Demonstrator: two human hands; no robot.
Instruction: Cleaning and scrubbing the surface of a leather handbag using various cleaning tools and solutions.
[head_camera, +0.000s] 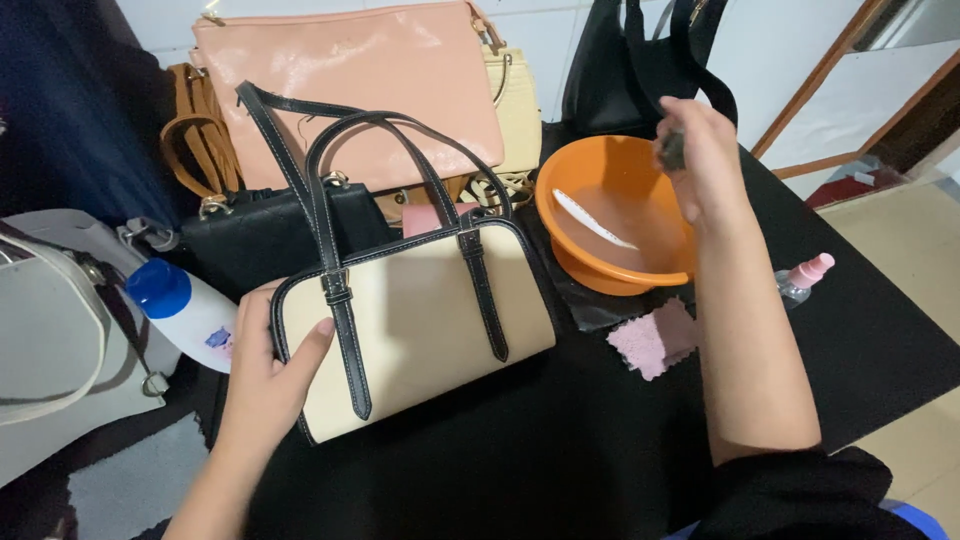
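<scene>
On the black counter (600, 440) in front of me lies the cream handbag with black trim (415, 320), flat on its side, handles up toward the pile behind it. My left hand (270, 370) grips its left end, thumb on the front panel, fingers wrapped around the edge, so closed on the bag. My right hand (700, 160) is raised over the orange basin (615, 215), fingers pinched shut on a small dark thing (673, 150), maybe a sponge or cloth, can't tell exactly. Basin holds some pale liquid with a white streak in it. Pink cloth (655, 340) lies just beside the basin's base, a small bottle with a pink cap (805, 277) off to the right, a white bottle with a blue cap (180, 305) near my left hand. Behind: pink bag (350, 90), black bag (260, 235), tan bag (195, 130), grey bag (50, 340) far left.

Progress, as I judge it: dark piece sits at the basin, not on the bag; cream panel looks dry and shows no wet marks, so wiping of this face seems not yet started. Other bags look untouched, can't confirm
</scene>
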